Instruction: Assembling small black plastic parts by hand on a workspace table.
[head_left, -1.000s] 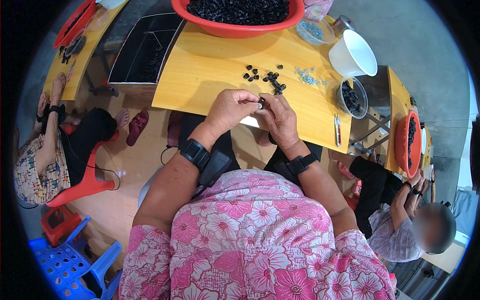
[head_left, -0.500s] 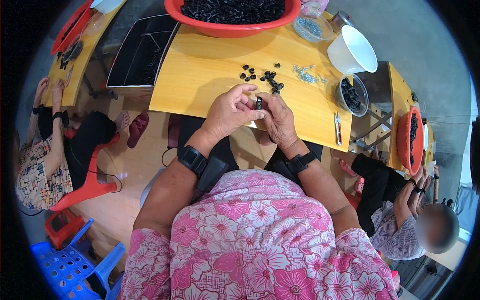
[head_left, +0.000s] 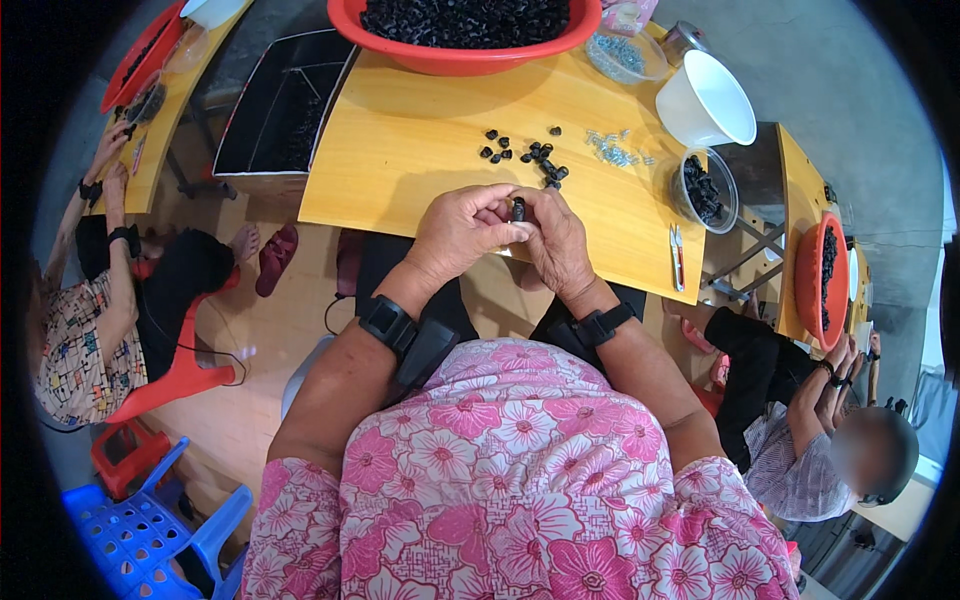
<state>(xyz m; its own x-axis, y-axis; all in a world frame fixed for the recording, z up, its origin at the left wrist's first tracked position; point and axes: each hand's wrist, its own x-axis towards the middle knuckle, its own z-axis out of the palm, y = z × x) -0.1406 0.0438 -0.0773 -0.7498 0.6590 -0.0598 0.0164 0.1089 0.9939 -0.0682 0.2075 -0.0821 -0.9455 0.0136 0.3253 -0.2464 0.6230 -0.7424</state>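
My left hand [head_left: 462, 227] and my right hand [head_left: 556, 238] meet over the near edge of the table, fingers closed around a small black plastic part [head_left: 518, 209]. Its upper end shows between the fingertips; the rest is covered. Just beyond my hands, small black caps [head_left: 541, 152] lie loose on the wood. To the right of them is a scatter of small metal springs [head_left: 612, 150]. A clear round tub of black parts [head_left: 703, 188] stands at the table's right edge. Near that corner lies a small tool with a red handle and metal tips [head_left: 677, 262].
A large red basin [head_left: 465, 62] heaped with black pieces stands at the far side. Right of it are a clear tub of metal pieces [head_left: 625, 57], a white bucket [head_left: 706, 98] and a metal can [head_left: 684, 40]. Co-workers sit at tables on both sides.
My left fingers have curled in closer around the black part, and both hands stay in nearly the same place. On the left, a co-worker's hand has reached farther along their table.
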